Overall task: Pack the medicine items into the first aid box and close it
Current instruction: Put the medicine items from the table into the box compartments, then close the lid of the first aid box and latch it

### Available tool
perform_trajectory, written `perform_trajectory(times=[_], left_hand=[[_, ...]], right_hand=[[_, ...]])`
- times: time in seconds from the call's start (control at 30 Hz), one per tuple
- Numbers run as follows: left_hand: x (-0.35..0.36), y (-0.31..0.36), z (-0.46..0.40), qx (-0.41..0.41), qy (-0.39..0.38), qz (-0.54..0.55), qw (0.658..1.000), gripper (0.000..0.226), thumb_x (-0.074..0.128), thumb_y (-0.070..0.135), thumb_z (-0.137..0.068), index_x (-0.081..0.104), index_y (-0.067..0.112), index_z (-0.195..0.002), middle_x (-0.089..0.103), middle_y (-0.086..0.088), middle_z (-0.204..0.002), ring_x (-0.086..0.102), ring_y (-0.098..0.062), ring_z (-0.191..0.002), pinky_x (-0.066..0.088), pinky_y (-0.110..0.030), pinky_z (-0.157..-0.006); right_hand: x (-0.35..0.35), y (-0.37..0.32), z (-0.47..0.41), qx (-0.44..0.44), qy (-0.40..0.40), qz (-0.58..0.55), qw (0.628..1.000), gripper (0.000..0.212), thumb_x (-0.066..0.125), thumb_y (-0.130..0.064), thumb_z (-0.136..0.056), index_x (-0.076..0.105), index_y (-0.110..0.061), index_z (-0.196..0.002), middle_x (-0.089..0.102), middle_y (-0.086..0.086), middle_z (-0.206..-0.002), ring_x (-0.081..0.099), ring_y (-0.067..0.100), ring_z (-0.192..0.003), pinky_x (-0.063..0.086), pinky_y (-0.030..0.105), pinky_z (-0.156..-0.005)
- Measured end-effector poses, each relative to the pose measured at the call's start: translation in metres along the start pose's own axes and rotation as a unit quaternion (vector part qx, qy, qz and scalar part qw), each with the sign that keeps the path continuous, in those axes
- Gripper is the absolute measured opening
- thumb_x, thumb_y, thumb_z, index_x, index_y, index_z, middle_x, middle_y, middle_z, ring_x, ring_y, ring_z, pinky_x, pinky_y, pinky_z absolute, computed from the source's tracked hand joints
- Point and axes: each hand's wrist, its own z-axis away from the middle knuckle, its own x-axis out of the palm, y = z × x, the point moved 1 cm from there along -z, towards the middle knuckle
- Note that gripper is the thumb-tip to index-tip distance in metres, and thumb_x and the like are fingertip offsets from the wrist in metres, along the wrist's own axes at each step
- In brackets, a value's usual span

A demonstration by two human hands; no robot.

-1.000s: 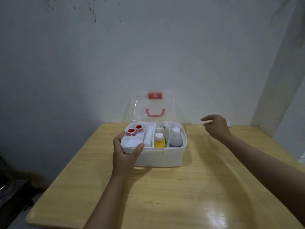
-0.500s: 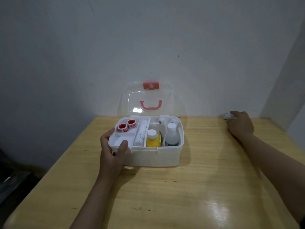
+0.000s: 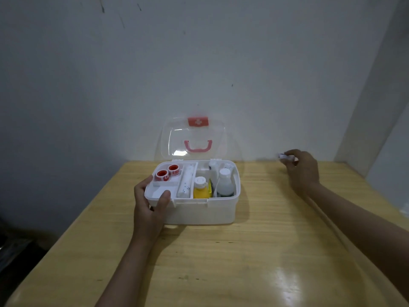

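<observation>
Box point(image 3: 199, 212) open mid-desk point(image 3: 243, 262), left hand point(image 3: 150, 202) gripping its front-left rim. Right hand point(image 3: 303, 171) pinches small white item point(image 3: 284, 156) near wall; likely light, rigid, pinch sides.

Support: wooden table point(image 3: 221, 258), pale yellow, glossy, set against a wall.
On it: white first aid box point(image 3: 200, 212), lid open, toward the far middle.
Remaining surface: bare wood, with glare near right.
</observation>
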Motion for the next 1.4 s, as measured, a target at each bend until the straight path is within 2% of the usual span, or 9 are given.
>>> perform_trajectory(times=[0.07,0.27,0.47,0.77,0.9,1.0,1.17,1.27,1.4], left_hand=[[0.000,0.002,0.001,-0.001,-0.002,0.009,1.000,0.074,0.062,0.051,-0.067,0.034,0.024,-0.131,0.049,0.003,-0.122,0.056,-0.008,-0.100,0.051,-0.013,-0.062],[-0.005,0.005,0.002,-0.008,-0.008,0.001,1.000,0.053,0.064,0.021,-0.086,0.036,0.021,-0.131,0.050,0.002,-0.124,0.056,-0.006,-0.100,0.049,-0.010,-0.063],[-0.016,0.006,0.000,-0.015,-0.052,-0.004,0.999,0.058,0.069,0.027,-0.081,0.037,0.024,-0.129,0.049,0.004,-0.128,0.054,-0.011,-0.109,0.050,-0.010,-0.068],[-0.023,0.010,0.000,-0.030,-0.078,0.020,0.996,0.063,0.073,0.036,-0.075,0.038,0.027,-0.127,0.050,0.007,-0.126,0.055,-0.004,-0.107,0.050,-0.012,-0.071],[-0.023,0.007,0.000,-0.029,-0.069,0.031,0.997,0.060,0.075,0.031,-0.075,0.040,0.028,-0.125,0.053,0.008,-0.125,0.057,0.006,-0.102,0.050,-0.013,-0.075],[-0.022,0.005,0.000,-0.028,-0.060,0.034,0.997,0.058,0.076,0.030,-0.075,0.042,0.030,-0.122,0.052,0.008,-0.128,0.056,0.002,-0.106,0.050,-0.015,-0.080],[-0.020,0.002,-0.001,-0.028,-0.050,0.037,0.998,0.057,0.076,0.031,-0.074,0.043,0.032,-0.120,0.052,0.012,-0.128,0.055,0.002,-0.108,0.052,-0.022,-0.085],[-0.019,0.003,-0.001,-0.032,-0.047,0.038,0.998,0.058,0.077,0.030,-0.073,0.043,0.032,-0.121,0.052,0.013,-0.126,0.056,0.002,-0.106,0.053,-0.019,-0.080],[-0.019,0.003,-0.001,-0.030,-0.047,0.033,0.998,0.060,0.076,0.031,-0.072,0.043,0.029,-0.122,0.052,0.012,-0.127,0.056,0.000,-0.108,0.053,-0.020,-0.081]], right_hand=[[-0.006,-0.030,0.009,-0.047,0.004,-0.055,0.997,0.020,0.066,-0.027,-0.086,0.072,-0.011,-0.096,0.069,0.013,-0.091,0.063,0.024,-0.075,0.050,0.031,-0.068],[-0.027,-0.151,0.045,-0.183,-0.056,-0.141,0.971,0.017,0.070,-0.013,-0.084,0.074,-0.011,-0.101,0.066,0.006,-0.092,0.061,0.012,-0.071,0.048,0.006,-0.066],[-0.007,-0.241,0.075,-0.235,-0.274,-0.040,0.932,0.019,0.069,-0.018,-0.084,0.074,-0.017,-0.102,0.068,-0.003,-0.100,0.065,0.011,-0.075,0.049,0.017,-0.069],[0.052,-0.278,0.087,-0.237,-0.375,0.054,0.895,0.023,0.078,-0.021,-0.073,0.075,-0.013,-0.094,0.074,0.005,-0.093,0.067,0.016,-0.084,0.057,0.037,-0.080],[0.055,-0.270,0.079,-0.209,-0.370,0.035,0.904,0.025,0.076,-0.025,-0.076,0.073,-0.012,-0.098,0.074,0.005,-0.096,0.066,0.012,-0.082,0.057,0.034,-0.082],[0.045,-0.255,0.062,-0.167,-0.306,0.018,0.937,0.041,0.072,-0.033,-0.081,0.066,-0.009,-0.113,0.069,0.006,-0.112,0.061,0.011,-0.088,0.050,0.024,-0.081],[0.040,-0.210,0.024,0.004,-0.135,0.014,0.991,0.055,0.063,-0.038,-0.085,0.050,-0.014,-0.131,0.047,0.016,-0.134,0.042,0.035,-0.127,0.039,0.043,-0.101],[0.046,-0.189,0.003,0.084,-0.163,0.050,0.982,0.072,0.063,-0.043,-0.084,0.032,-0.014,-0.142,0.039,0.020,-0.142,0.036,0.040,-0.131,0.036,0.046,-0.103],[0.059,-0.179,-0.013,0.100,-0.206,-0.031,0.973,0.087,0.064,-0.041,-0.085,0.015,-0.008,-0.149,0.031,0.017,-0.152,0.035,0.036,-0.137,0.036,0.045,-0.108]])
